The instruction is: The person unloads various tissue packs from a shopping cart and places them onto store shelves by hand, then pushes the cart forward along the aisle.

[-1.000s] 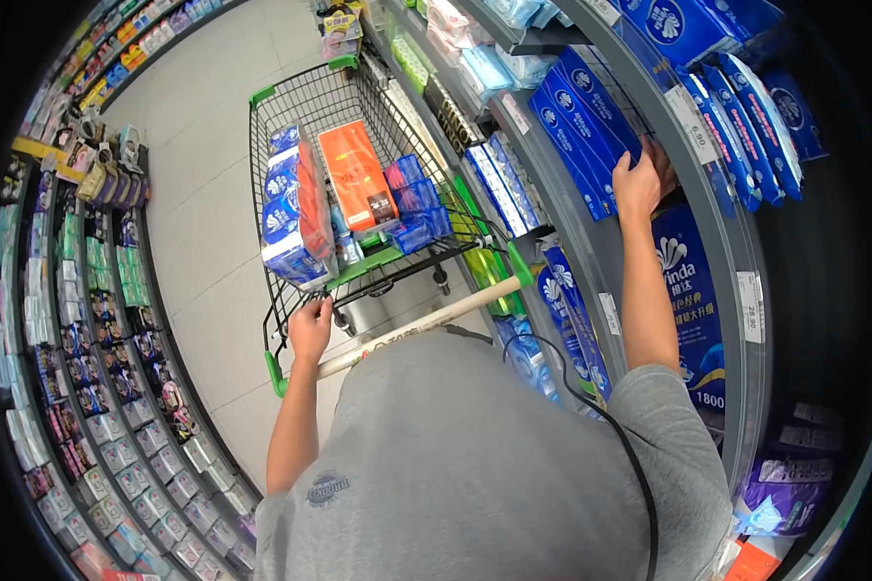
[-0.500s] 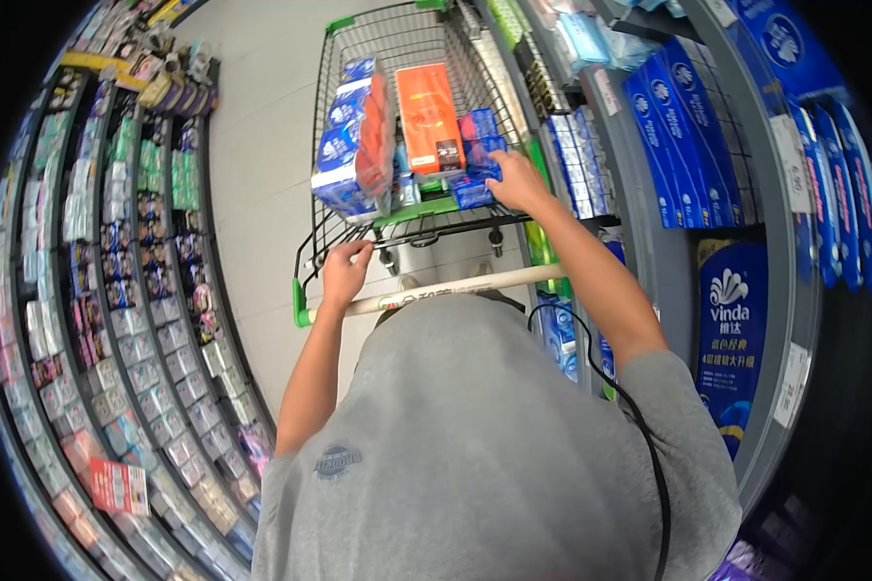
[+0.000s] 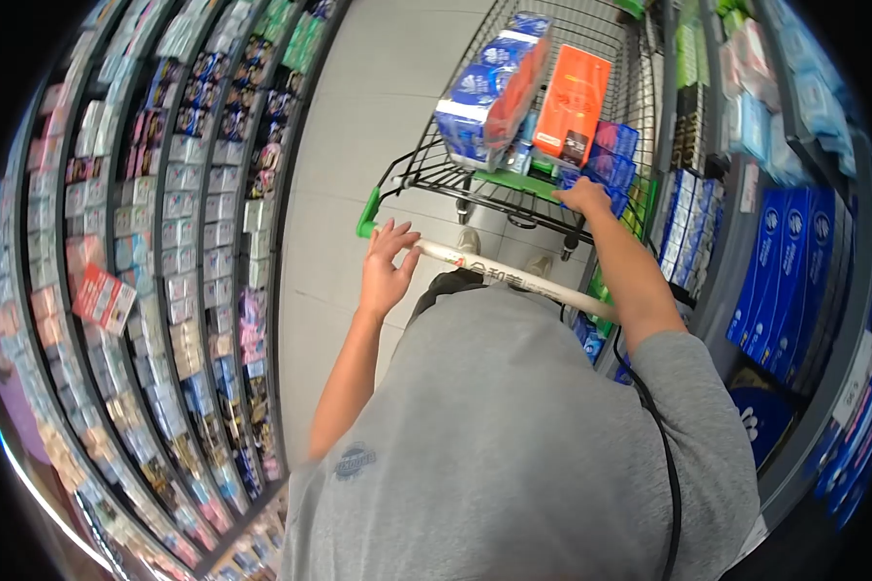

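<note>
A shopping cart (image 3: 477, 197) with a white handle bar (image 3: 528, 282) stands in front of me. My left hand (image 3: 390, 261) is at the handle's left end, its fingers spread rather than wrapped round the bar. Over the cart's near rim, my right hand (image 3: 586, 198) reaches to several blue packs (image 3: 612, 160) in the near right corner. Its thumb and forefinger are apart at the packs' edge; the other fingers are partly hidden. Left of these packs lie an orange pack (image 3: 572, 102) and a large plastic-wrapped blue multipack (image 3: 484, 102).
Shelves of small packages (image 3: 199, 208) line the aisle on my left, with a red sign (image 3: 104, 298) among them. Close on the right are shelves with tall blue packs (image 3: 783, 266) and pale blue packs (image 3: 749, 131). Tiled floor (image 3: 334, 160) lies between. A black cable (image 3: 657, 436) hangs along my right side.
My view has turned, so the cart appears farther right and tilted. My left hand has gone from pinched fingers to spread fingers. My right hand stays by the blue packs, lower on them.
</note>
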The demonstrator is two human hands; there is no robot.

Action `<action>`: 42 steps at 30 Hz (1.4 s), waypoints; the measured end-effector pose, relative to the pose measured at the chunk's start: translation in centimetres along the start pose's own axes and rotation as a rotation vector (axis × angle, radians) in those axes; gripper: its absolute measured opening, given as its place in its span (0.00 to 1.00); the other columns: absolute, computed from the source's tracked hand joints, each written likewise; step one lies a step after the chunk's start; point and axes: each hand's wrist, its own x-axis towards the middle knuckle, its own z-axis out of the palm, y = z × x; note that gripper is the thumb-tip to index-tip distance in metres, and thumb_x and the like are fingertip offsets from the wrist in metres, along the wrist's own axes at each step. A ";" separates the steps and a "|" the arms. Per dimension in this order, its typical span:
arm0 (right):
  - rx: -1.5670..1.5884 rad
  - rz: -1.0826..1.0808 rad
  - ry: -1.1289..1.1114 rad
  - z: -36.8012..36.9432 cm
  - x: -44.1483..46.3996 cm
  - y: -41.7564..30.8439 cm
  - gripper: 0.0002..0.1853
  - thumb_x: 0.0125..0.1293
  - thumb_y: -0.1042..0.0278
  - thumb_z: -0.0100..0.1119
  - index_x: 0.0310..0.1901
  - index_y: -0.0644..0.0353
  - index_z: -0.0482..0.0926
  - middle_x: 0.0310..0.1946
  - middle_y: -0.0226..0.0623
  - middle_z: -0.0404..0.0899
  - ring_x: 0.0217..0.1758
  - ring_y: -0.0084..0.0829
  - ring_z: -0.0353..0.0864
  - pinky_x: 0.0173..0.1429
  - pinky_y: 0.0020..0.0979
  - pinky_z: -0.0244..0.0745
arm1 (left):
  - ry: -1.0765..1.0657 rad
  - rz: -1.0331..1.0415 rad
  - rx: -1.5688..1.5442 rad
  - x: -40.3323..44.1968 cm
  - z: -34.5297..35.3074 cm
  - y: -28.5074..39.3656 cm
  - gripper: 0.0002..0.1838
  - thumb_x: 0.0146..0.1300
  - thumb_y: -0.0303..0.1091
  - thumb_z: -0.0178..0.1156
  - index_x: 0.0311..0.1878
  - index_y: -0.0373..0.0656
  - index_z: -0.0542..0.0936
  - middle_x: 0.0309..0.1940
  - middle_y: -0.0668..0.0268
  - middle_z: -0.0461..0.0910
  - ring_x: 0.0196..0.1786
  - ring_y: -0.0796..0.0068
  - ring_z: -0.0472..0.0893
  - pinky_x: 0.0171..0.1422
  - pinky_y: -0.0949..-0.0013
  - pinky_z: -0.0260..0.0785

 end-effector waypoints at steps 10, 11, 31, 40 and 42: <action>0.230 0.040 0.297 -4.0 -4.6 2.3 0.39 0.45 0.38 0.67 0.57 0.56 0.79 0.52 0.49 0.82 0.58 0.45 0.81 0.59 0.42 0.75 | 0.014 -0.062 -0.212 1.7 -0.2 -0.8 0.10 0.60 0.30 0.65 0.45 0.43 0.85 0.46 0.59 0.85 0.57 0.52 0.80 0.75 0.52 0.56; 0.304 0.044 0.356 -4.3 -5.6 3.0 0.39 0.44 0.39 0.69 0.56 0.57 0.80 0.53 0.48 0.82 0.57 0.46 0.81 0.57 0.41 0.76 | -0.051 -0.192 -0.190 2.1 -0.4 -0.4 0.10 0.61 0.30 0.65 0.45 0.39 0.85 0.41 0.60 0.87 0.46 0.62 0.85 0.67 0.59 0.66; 0.648 -0.848 0.856 -4.2 -28.0 2.1 0.34 0.49 0.67 0.69 0.62 0.62 0.74 0.61 0.51 0.70 0.58 0.44 0.77 0.63 0.37 0.70 | -0.442 -0.638 -1.385 15.9 3.8 13.4 0.18 0.63 0.41 0.63 0.51 0.42 0.76 0.46 0.60 0.82 0.43 0.67 0.84 0.48 0.63 0.80; 1.810 -0.391 -0.001 -3.1 -25.3 3.2 0.31 0.76 0.49 0.46 0.66 0.69 0.67 0.57 0.45 0.77 0.58 0.29 0.77 0.62 0.30 0.70 | -0.620 -0.537 -1.441 16.6 2.8 12.8 0.16 0.65 0.39 0.60 0.52 0.43 0.77 0.45 0.64 0.84 0.48 0.67 0.84 0.53 0.60 0.78; 1.517 -0.510 -0.027 -2.8 -24.6 2.2 0.28 0.74 0.53 0.52 0.64 0.69 0.70 0.52 0.41 0.80 0.54 0.25 0.79 0.60 0.27 0.72 | -0.669 -0.519 -1.450 16.3 2.9 12.3 0.16 0.66 0.40 0.59 0.53 0.42 0.76 0.45 0.64 0.84 0.48 0.67 0.84 0.53 0.60 0.78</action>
